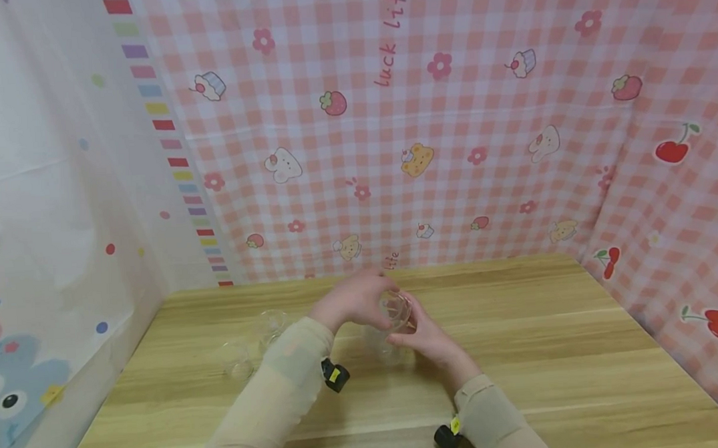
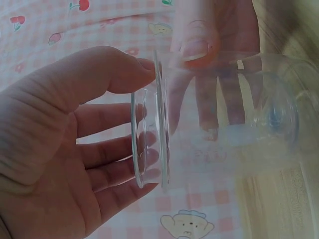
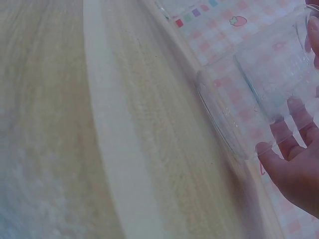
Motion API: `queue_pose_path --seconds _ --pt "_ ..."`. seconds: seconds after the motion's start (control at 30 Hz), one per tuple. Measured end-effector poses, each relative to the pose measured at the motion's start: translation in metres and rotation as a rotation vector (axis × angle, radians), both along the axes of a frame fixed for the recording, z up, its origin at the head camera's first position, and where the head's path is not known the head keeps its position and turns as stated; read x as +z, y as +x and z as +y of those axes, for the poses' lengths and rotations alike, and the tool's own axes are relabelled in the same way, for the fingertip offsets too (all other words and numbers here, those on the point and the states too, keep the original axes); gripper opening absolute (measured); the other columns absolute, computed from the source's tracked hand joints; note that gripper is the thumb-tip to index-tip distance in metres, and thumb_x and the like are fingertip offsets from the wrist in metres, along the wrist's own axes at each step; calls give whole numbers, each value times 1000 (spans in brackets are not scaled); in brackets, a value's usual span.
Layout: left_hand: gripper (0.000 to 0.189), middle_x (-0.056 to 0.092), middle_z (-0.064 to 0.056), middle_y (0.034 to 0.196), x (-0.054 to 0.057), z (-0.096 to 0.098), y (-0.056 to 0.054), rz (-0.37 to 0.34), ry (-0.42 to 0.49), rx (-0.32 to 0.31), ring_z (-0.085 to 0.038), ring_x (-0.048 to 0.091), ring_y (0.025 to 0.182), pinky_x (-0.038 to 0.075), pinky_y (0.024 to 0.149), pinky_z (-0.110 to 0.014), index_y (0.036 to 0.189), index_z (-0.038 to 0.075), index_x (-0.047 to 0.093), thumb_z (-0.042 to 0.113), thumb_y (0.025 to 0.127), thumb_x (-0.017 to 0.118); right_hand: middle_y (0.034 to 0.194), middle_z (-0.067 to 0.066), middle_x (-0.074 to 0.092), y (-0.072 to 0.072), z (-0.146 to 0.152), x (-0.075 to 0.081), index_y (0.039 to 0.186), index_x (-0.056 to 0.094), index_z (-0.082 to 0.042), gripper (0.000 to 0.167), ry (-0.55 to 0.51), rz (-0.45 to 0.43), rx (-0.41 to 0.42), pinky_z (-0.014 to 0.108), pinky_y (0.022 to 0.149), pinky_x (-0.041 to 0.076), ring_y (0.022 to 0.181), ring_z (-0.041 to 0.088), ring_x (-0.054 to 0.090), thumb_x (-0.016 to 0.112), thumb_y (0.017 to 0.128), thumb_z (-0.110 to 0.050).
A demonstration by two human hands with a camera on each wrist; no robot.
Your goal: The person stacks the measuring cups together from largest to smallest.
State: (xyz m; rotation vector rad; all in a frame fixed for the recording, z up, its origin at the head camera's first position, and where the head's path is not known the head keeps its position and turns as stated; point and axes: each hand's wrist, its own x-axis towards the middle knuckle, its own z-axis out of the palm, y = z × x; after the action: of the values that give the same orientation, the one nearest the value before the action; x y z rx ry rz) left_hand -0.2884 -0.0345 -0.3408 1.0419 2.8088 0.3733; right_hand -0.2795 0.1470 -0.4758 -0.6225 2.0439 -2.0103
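Observation:
Two clear cups stand one inside the other, their two rims close together in the left wrist view. My left hand pinches the upper, inner cup at its rim, thumb on one side and fingers on the other. Around the wall of the outer cup, my right hand holds on, its thumb in front and fingers showing through the clear wall. From the right wrist view, the outer cup's round base is close over the wooden table.
Left of my left forearm stand two more clear, see-through vessels on the wooden table. A pink checked cloth hangs behind the table and along its right side. A white patterned cloth hangs at the left.

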Motion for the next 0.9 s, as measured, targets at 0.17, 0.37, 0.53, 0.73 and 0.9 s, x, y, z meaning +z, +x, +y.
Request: queue_pose_path --seconds 0.17,0.37,0.53,0.73,0.9 --pt "63 58 -9 133 0 0 -1 -5 -11 -10 -25 53 120 46 100 -44 129 12 65 27 71 85 155 25 28 0 0 -1 155 14 -5 94 -13 14 5 49 114 28 144 38 24 76 85 -3" --pt "59 58 -9 134 3 0 -1 5 -22 -33 -26 52 123 45 102 -45 128 12 66 26 74 85 154 25 29 -1 -1 -1 155 15 -4 93 -28 16 3 49 113 30 143 38 24 76 85 -2" --pt "59 58 -8 132 3 -1 -1 15 -23 -36 -25 52 121 45 101 -44 128 12 66 24 74 84 154 26 29 -1 -1 -1 155 16 -4 93 -25 32 0 50 114 28 143 39 25 77 85 -3" --pt "59 57 -7 130 -2 -3 -1 31 -25 -31 -22 53 117 47 99 -41 131 14 64 27 76 83 152 28 31 0 -1 -1 154 17 -3 92 -30 51 12 51 114 28 142 41 27 77 85 -4" --pt "60 58 -6 126 -6 -5 -2 54 -12 -40 -20 54 112 48 96 -38 132 14 64 29 77 84 153 27 31 0 0 -2 155 17 -5 91 -23 47 13 50 114 28 142 40 27 76 85 -3"
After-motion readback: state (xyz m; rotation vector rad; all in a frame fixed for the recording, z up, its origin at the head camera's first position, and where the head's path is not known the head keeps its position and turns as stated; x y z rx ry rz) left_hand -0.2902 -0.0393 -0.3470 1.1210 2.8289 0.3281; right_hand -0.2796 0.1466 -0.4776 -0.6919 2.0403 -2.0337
